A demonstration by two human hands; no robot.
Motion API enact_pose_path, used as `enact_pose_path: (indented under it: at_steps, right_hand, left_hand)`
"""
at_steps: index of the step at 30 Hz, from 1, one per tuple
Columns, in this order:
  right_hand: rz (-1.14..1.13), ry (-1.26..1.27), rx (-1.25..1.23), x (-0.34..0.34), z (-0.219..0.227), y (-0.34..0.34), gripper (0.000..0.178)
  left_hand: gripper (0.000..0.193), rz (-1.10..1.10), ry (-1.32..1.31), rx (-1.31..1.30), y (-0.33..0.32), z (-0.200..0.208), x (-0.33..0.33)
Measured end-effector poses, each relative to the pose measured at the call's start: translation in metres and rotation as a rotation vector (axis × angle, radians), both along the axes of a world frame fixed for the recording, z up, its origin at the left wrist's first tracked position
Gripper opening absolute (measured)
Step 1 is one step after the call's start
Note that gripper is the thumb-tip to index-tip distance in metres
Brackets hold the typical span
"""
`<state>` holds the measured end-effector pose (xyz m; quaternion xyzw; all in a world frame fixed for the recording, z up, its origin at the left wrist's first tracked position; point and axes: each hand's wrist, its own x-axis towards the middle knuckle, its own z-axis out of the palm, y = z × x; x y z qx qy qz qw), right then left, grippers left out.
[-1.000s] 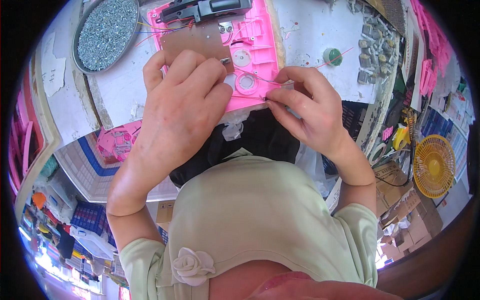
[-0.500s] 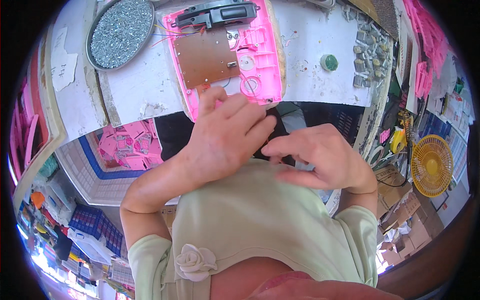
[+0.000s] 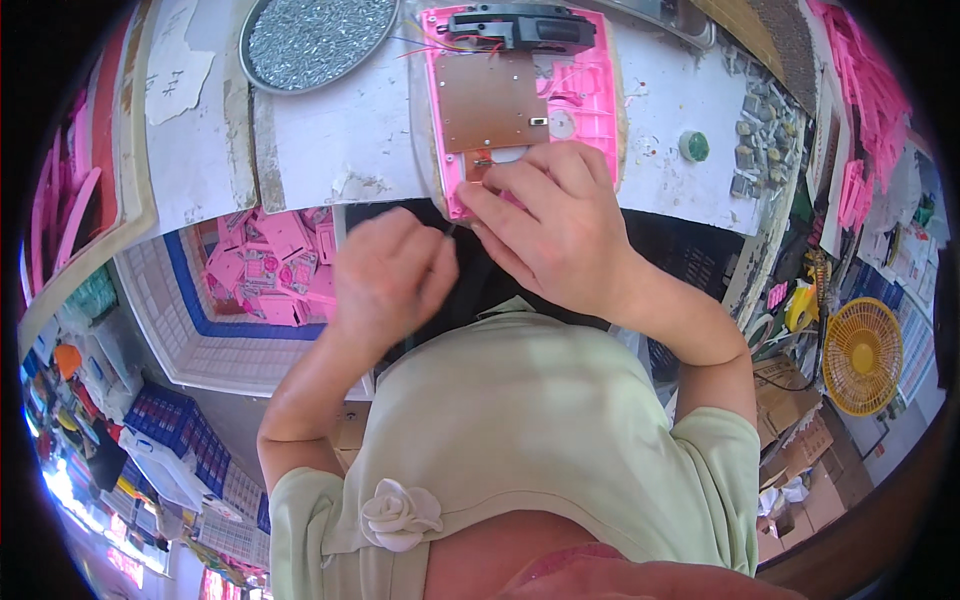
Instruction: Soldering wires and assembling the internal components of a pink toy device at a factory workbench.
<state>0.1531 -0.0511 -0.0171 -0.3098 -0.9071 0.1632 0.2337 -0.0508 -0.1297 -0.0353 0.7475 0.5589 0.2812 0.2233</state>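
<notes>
A pink plastic casing (image 3: 600, 90) lies open on the bench. It carries a brown circuit board (image 3: 490, 100), a black speaker-like part (image 3: 520, 30) across its far end and thin coloured wires. My right hand (image 3: 565, 225) is at the casing's near edge, index finger on the near left corner and thumb below the rim; the palm covers the near right part. Just left of that corner, my left hand (image 3: 390, 270) is closed, knuckles up and slightly blurred. A small dark tip shows at its fingers, too little to name.
A round metal tray (image 3: 245, 55) of screws stands at the far left. On the right are a green round piece (image 3: 693, 146) and several small metal parts (image 3: 760, 130). A white crate (image 3: 190, 345) of pink pieces sits below the bench's left; a yellow fan-shaped basket (image 3: 862, 355) is far right.
My left hand has left the casing's near edge and moved left and down. The right hand has come up onto that edge. The bench and casing appear further right in view.
</notes>
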Motion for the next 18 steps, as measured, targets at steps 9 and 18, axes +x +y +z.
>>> enact_pose_path:
  at_steps: [9, 18]
  right_hand:
    - [-0.051, 0.015, 0.000, -0.004, -0.010, -0.010, 0.038]
    - [-0.060, 0.018, -0.012, 0.023, 0.006, -0.005, 0.032]
  left_hand:
    - [0.012, -0.241, -0.036, -0.265, -0.014, -0.011, -0.007]
    - [0.032, -0.180, -0.094, 0.086, 0.035, -0.008, -0.012]
